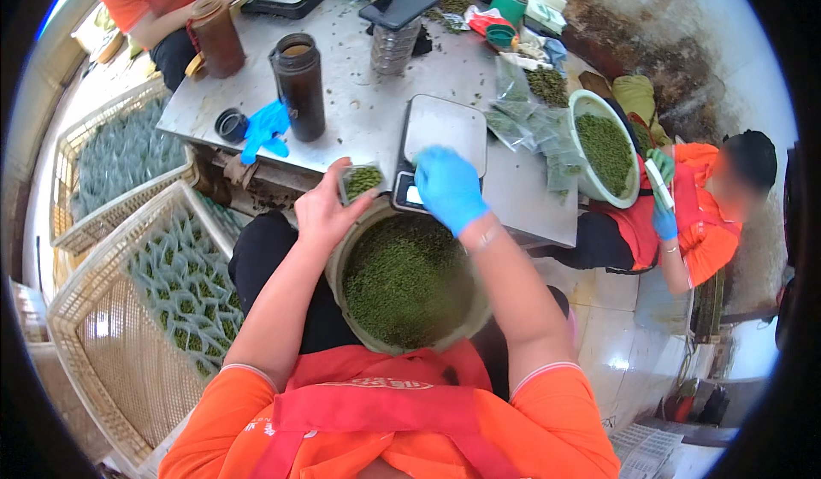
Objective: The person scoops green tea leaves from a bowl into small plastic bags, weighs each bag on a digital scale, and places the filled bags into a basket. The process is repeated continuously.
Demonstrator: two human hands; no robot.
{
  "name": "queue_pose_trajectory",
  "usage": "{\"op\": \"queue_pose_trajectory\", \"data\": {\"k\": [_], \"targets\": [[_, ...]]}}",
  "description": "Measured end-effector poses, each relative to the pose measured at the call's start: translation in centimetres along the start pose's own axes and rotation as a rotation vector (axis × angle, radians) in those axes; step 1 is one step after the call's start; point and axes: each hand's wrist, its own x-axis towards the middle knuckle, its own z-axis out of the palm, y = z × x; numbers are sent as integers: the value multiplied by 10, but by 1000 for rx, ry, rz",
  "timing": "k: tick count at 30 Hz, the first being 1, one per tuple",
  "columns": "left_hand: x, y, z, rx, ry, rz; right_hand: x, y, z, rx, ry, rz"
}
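Note:
My bare left hand (328, 208) grips a small clear plastic bag (363, 180) with green pellets in it, held near the table's front edge. My right hand (446, 186), in a blue glove, is over the front of a digital scale (445, 128). Its fingers are curled in, and what they hold, if anything, is hidden. The scale's steel plate shows bare behind the glove. Below both hands, between my knees, stands a large round tub (351, 329) of loose green pellets (398, 282).
Left of me, two plastic baskets (85, 299) hold filled bags (192, 295). The metal table (359, 120) carries a dark bottle (299, 94), a blue glove (267, 130), a phone (400, 6) on a clear jar and more bags (517, 120). A co-worker (705, 197) sits right beside a white basin (633, 190).

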Motion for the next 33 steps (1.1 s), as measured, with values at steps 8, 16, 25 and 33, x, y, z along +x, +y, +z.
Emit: {"op": "queue_pose_trajectory", "data": {"k": [8, 16, 25, 33], "targets": [[7, 3, 3, -163, -2, -120, 15, 166, -69, 305, 524, 360], [8, -14, 7, -405, 4, -185, 39, 245, -53, 114, 339, 436], [0, -41, -7, -670, 169, -125, -20, 50, -7, -223, 382, -158], [-107, -153, -201, -123, 688, -479, -123, 48, -38, 315, 299, 223]]}}
